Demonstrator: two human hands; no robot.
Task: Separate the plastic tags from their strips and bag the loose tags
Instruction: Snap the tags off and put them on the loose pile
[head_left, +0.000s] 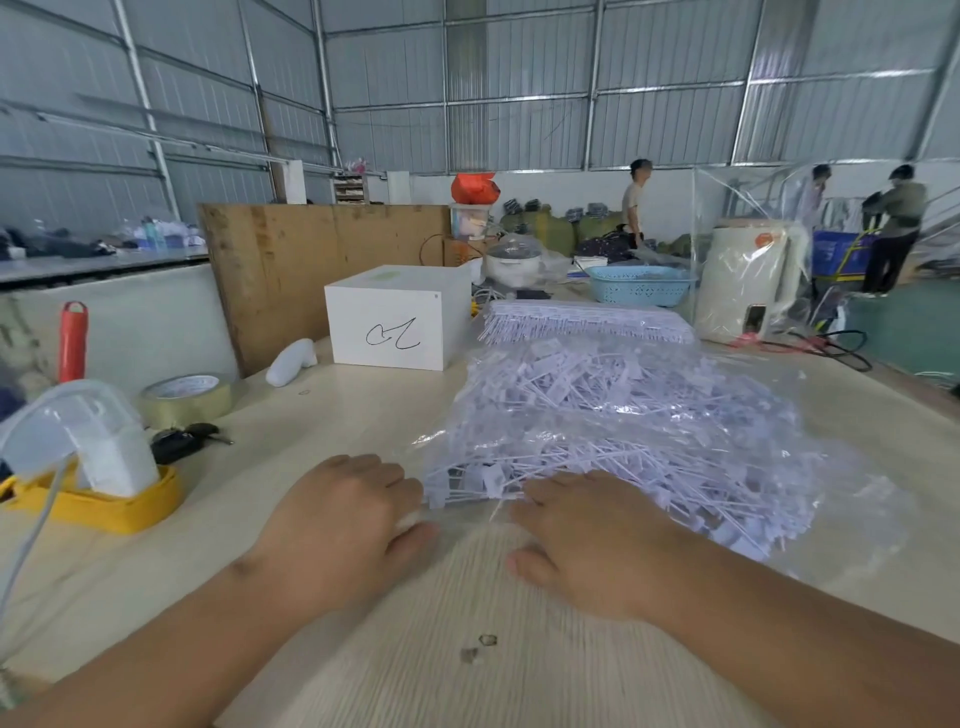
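left hand (343, 525) and right hand (587, 540) at near edge of clear bag (649, 415) | loose white tags (613, 441) inside | tag strips (587, 322) behind

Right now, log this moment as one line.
left hand: at bag mouth | right hand: on loose tags | clear bag: flat on table

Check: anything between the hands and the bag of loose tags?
Nothing visible. The left hand and the right hand are already at the near edge of the clear bag of loose tags, on the table.
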